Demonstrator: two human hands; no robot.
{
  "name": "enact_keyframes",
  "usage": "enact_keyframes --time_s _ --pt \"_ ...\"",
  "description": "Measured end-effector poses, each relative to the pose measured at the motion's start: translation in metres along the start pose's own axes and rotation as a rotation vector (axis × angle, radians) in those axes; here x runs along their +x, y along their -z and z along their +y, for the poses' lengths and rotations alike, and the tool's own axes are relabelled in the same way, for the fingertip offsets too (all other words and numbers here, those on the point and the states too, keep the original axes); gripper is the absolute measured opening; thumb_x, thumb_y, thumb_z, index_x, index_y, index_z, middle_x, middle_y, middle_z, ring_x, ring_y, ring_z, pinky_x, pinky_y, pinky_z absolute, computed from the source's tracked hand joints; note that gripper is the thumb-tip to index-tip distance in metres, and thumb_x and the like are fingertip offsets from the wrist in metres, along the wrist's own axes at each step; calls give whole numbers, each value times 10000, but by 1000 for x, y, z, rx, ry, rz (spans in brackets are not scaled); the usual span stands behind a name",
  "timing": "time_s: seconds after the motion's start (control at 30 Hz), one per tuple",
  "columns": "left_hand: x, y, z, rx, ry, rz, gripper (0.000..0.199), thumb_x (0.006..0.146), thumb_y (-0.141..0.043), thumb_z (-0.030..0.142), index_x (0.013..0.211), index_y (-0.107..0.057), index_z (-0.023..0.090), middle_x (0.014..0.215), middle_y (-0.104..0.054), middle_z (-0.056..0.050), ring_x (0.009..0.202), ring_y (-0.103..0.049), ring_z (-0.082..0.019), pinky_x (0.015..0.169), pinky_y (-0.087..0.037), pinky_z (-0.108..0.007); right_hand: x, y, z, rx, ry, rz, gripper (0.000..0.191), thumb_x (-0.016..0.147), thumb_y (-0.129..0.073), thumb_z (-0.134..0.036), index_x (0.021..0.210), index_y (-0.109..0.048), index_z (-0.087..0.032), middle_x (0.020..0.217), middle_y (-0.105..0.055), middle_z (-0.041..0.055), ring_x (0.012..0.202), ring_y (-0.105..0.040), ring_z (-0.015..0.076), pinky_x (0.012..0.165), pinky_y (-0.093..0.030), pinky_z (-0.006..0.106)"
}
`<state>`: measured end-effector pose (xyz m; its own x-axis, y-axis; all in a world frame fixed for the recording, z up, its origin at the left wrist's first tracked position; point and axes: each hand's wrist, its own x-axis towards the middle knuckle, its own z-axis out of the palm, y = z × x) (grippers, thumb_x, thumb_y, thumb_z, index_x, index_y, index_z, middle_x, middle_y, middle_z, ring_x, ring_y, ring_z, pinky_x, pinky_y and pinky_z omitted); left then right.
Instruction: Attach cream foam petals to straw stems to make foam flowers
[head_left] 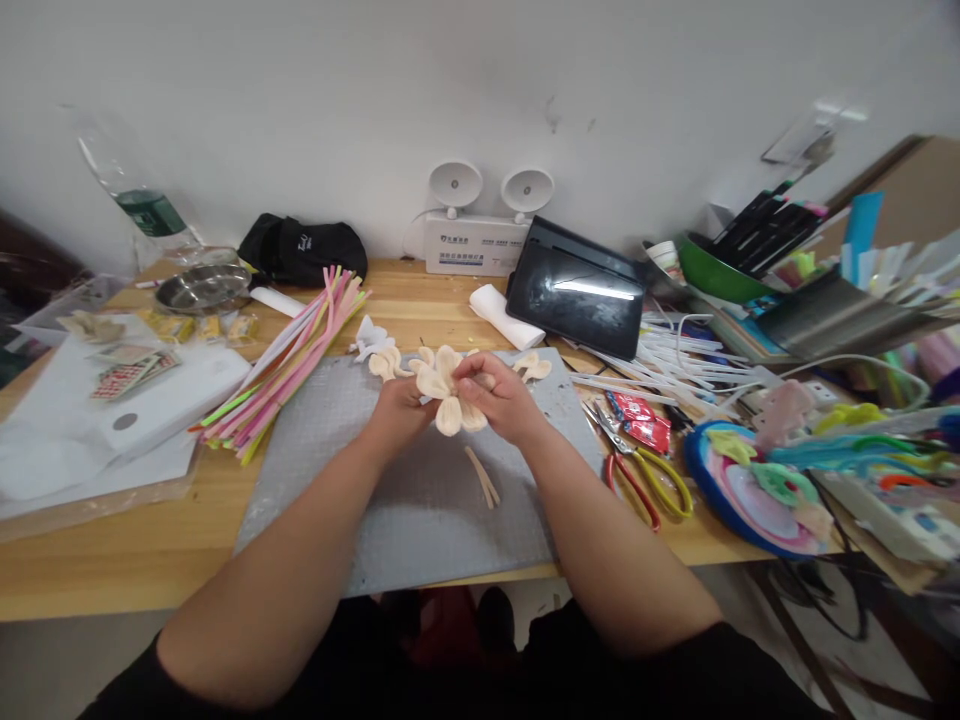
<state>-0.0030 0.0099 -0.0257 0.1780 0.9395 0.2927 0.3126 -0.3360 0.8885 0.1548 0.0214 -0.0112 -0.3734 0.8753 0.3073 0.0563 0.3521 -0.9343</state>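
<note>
Clock: I read the head view with the flower at the centre and 12 toward the wall.
Flower: the cream, petalled flower [451, 405] is held up over the grey mat [442, 535], between both hands, its petals spread.
Left hand: at 8 o'clock, my left hand [401, 412] grips the flower at its near-left side, fingers curled in; some fingertips are hidden from me.
Right hand: at 3 o'clock, my right hand [493, 395] has thumb and fingers closed on the flower's right side.
Loose pieces: cream petal pieces lie at 10 o'clock [385, 364] and 2 o'clock [534, 368], near the mat's far edge; a white ruffled piece [371, 340] sits just beyond the first.
Strips: two thin cream strips [482, 478] lie on the mat at 5 o'clock, their lower ends close together.
Bundle: coloured fuzzy stems [289, 375] fan out at 9 o'clock, partly over the mat.
Tools: at 4 o'clock, a red-handled tool [637, 488] and a yellow-handled tool [673, 470] lie side by side; a red packet [643, 422] is just beyond them.
Far side: a white roll [504, 315] is at 1 o'clock, a black tablet [576, 290] leans at 2, and a twin-lamp unit [474, 245] stands at 12.
</note>
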Motion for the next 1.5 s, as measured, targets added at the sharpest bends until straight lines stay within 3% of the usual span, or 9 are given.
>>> enact_keyframes --time_s 0.17,0.37,0.6,0.83,1.0,1.27,1.5 --pt "0 -1 -2 -55 19 -88 153 643 -610 245 719 -673 128 716 -672 -42 687 -583 -159 666 -449 -272 0 1 -1 -36 21 -56 255 789 -493 -348 993 -498 -196 736 -482 -7 635 -448 97 611 -376 242" --pt "-1 -2 -2 -142 68 -142 151 638 -621 241 728 -682 135 727 -676 -34 676 -584 -153 659 -449 -263 1 4 -3 27 -6 -86 181 801 -470 -349 854 -530 -187 800 -514 7 718 -472 107 651 -385 243" --pt "0 -1 2 -216 93 -130 191 615 -650 253 766 -687 141 729 -681 -40 693 -598 -166 699 -461 -301 0 2 2 273 -99 -90 196 758 -534 -373 819 -542 -188 674 -480 -25 572 -434 71 530 -358 202" --pt "-1 0 8 -360 104 -60 232 599 -680 285 782 -686 142 819 -682 -68 775 -608 -188 785 -460 -360 1 1 4 445 -75 4 151 720 -586 -329 785 -578 -193 687 -531 -21 587 -486 74 549 -407 212" --pt "-1 0 10 -438 115 -54 228 599 -683 287 774 -684 141 820 -678 -70 768 -603 -180 789 -457 -361 2 2 4 426 -44 19 75 705 -605 -256 748 -603 -195 692 -555 -22 599 -502 74 565 -414 215" --pt "-1 2 12 -355 153 -63 215 573 -698 278 728 -683 130 733 -673 -47 685 -585 -160 680 -454 -297 2 3 1 222 25 10 61 672 -633 -225 726 -636 -196 674 -545 -23 627 -475 85 594 -365 232" --pt "-1 3 13 -321 152 -113 222 555 -705 281 722 -681 137 719 -672 -48 690 -588 -171 680 -452 -306 2 6 3 288 11 -51 80 663 -639 -263 678 -633 -185 676 -544 -10 651 -487 102 613 -380 244"
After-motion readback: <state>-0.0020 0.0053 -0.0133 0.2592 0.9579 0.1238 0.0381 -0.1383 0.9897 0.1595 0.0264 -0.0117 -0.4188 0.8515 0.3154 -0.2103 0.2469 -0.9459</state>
